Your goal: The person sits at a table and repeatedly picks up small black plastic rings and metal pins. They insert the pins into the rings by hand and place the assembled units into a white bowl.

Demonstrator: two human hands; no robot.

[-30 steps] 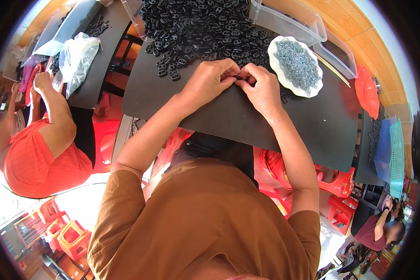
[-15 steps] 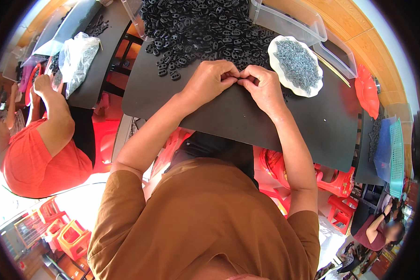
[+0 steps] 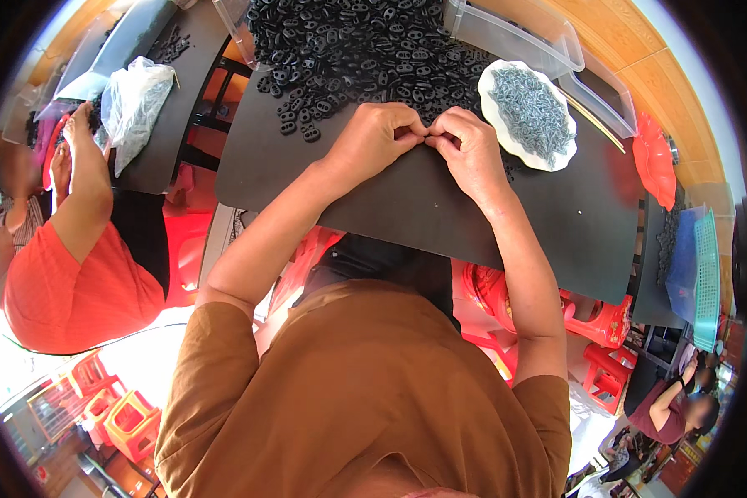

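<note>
Both hands pinching: left hand (image 3: 379, 137) and right hand (image 3: 471, 149) meet fingertip to fingertip over the table, apparently grasping a small dark piece (image 3: 427, 139), mostly hidden. Could slip and drop if the pinch loosens; tiny part, little to grip. Right hand sits near the white bowl (image 3: 510, 148) of grey metal bits (image 3: 529, 112), so a sideways knock could spill them. Dark table (image 3: 373, 207), black pieces (image 3: 365, 50) heaped at far side, clear bin (image 3: 515, 37) behind. Room: red-shirted co-worker (image 3: 79, 282) left, orange-red stools (image 3: 133, 423), teal basket (image 3: 705, 282) right.
</note>
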